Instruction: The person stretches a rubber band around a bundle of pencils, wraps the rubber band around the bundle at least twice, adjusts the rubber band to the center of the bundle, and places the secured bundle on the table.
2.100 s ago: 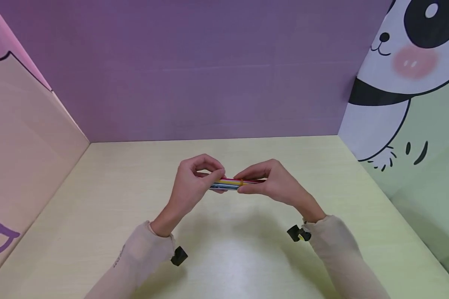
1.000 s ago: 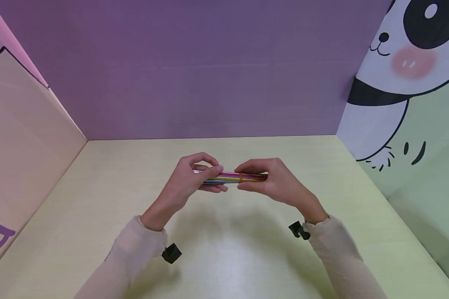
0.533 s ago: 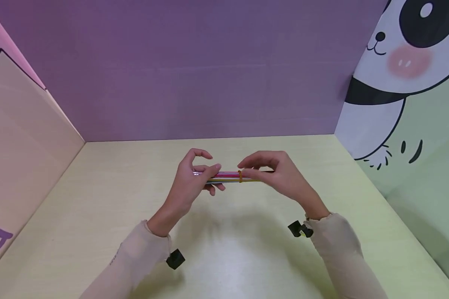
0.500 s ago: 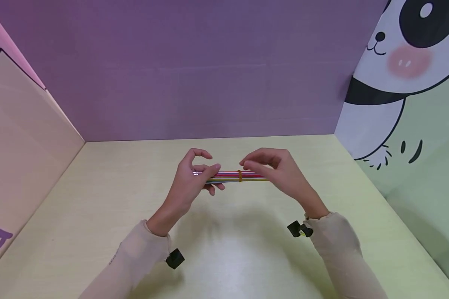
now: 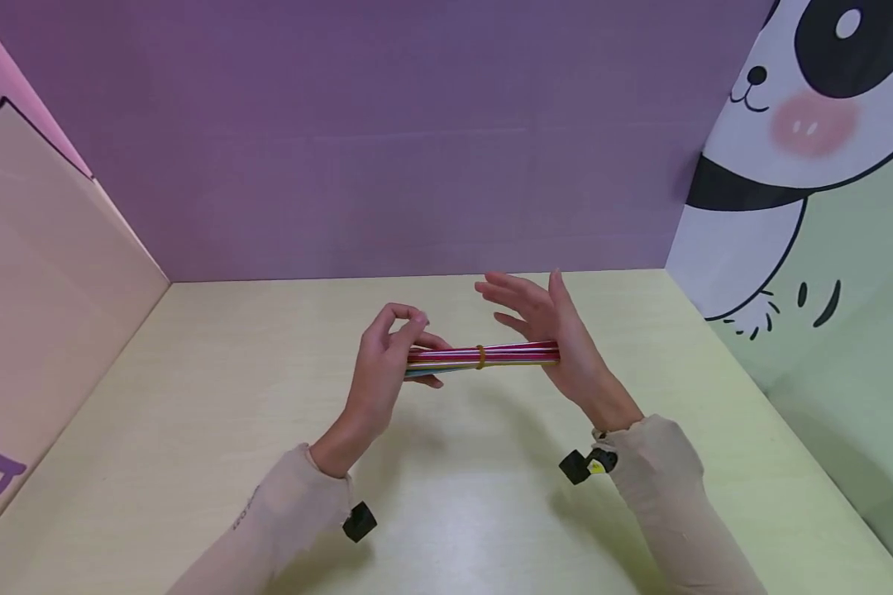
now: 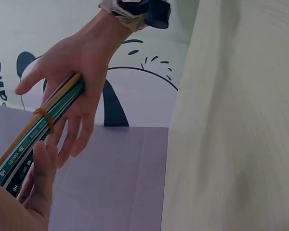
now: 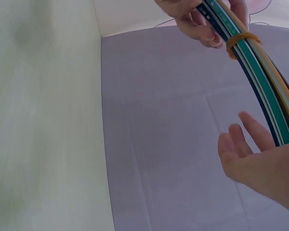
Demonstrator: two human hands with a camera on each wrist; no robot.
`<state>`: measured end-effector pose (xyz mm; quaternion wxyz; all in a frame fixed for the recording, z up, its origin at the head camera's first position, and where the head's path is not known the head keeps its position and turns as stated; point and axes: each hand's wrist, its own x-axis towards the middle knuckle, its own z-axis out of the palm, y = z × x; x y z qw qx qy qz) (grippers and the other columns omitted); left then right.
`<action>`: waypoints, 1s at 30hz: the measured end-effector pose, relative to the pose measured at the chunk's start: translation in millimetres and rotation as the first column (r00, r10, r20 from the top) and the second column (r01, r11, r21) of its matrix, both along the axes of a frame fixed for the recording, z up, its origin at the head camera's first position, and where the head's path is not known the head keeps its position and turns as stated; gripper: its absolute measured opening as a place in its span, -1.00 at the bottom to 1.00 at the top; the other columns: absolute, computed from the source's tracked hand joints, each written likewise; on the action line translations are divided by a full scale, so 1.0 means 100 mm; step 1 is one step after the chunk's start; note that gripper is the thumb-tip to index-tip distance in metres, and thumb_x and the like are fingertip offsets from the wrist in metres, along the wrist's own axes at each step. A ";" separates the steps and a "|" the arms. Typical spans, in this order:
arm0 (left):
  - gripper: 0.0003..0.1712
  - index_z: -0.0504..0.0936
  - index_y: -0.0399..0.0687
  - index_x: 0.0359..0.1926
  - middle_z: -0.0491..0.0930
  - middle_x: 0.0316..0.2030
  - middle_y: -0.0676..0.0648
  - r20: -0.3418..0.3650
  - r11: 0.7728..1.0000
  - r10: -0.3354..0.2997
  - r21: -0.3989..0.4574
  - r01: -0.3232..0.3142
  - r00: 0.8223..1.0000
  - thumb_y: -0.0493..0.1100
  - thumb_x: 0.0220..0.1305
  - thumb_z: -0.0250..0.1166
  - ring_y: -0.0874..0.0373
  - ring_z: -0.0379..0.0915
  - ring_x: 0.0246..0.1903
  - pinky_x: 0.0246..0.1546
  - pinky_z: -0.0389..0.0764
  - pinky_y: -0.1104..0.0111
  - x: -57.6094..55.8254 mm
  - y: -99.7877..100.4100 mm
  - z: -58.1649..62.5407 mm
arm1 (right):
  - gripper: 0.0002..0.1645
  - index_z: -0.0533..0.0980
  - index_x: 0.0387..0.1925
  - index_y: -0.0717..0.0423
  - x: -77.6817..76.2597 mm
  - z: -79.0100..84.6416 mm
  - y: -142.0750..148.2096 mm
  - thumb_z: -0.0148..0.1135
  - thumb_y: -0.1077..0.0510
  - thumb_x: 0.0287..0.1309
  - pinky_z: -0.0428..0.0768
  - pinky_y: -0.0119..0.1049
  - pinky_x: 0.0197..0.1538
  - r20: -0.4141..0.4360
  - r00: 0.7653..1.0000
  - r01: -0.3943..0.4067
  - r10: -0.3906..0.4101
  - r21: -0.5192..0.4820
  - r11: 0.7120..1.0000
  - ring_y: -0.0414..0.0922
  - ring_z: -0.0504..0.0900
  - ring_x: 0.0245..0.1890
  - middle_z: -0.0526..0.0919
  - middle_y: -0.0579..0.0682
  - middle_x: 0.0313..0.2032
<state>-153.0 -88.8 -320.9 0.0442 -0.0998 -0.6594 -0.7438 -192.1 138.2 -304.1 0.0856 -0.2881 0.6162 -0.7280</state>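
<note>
A bundle of several pencils [image 5: 517, 354], in red, yellow, green and dark blue, is held level above the table in the head view. Round its middle sits an orange rubber band [image 5: 480, 357], looped tight. My left hand [image 5: 383, 355] grips the bundle's left end, fingers curled round it. Against the palm of my right hand [image 5: 558, 339] rests the other end, with the fingers and thumb spread. The left wrist view shows the "HB" print on the green pencil [image 6: 33, 132] near the left fingers. In the right wrist view the band [image 7: 243, 41] looks twisted over itself.
Below the hands lies a pale wooden table [image 5: 446, 512]. A purple wall panel [image 5: 417, 149] stands behind it, a cream panel [image 5: 45, 289] on the left, and a green panel with a panda picture [image 5: 848, 273] on the right. Black wrist cameras [image 5: 360, 522] sit at both sleeves.
My right hand has let go of its curled hold near the band and opened, turning its palm to the pencils' right end. The left hand has shifted its grip slightly.
</note>
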 end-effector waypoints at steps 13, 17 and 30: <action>-0.83 0.34 -0.17 0.02 0.63 -0.18 -0.43 -0.117 0.983 -0.183 -0.051 0.178 0.976 -0.20 0.54 0.07 -0.38 0.64 -0.34 -0.39 0.72 0.01 -0.06 -0.05 -0.12 | -0.29 0.55 0.11 0.13 -0.04 -0.11 0.02 -0.20 -0.33 0.49 0.71 -0.16 -0.29 0.064 0.992 0.073 -0.110 0.419 0.905 0.07 0.74 -0.35 0.73 0.15 -0.15; -0.81 0.41 -0.19 0.04 0.65 -0.22 -0.38 0.000 0.938 -0.297 -0.184 0.292 0.955 -0.18 0.55 0.05 -0.27 0.68 -0.41 -0.44 0.72 0.04 -0.11 -0.14 -0.08 | -0.39 0.62 -0.05 0.10 -0.04 -0.13 0.06 -0.09 -0.30 0.47 0.35 -0.34 -0.70 0.047 0.994 0.061 -0.101 0.531 0.845 -0.06 0.39 -0.78 0.64 0.21 -0.54; -0.75 0.66 -0.09 -0.05 0.45 -0.54 -0.11 0.114 0.664 -0.474 -0.605 0.439 0.873 -0.07 0.51 0.13 0.07 0.40 -0.59 -0.52 0.63 0.13 -0.15 -0.39 0.00 | -0.70 0.65 -0.06 -0.16 -0.08 -0.09 0.28 0.39 -0.10 0.19 0.35 -0.37 -0.46 -0.037 0.997 -0.022 0.062 0.663 0.748 -0.13 0.41 -0.52 0.66 0.04 -0.44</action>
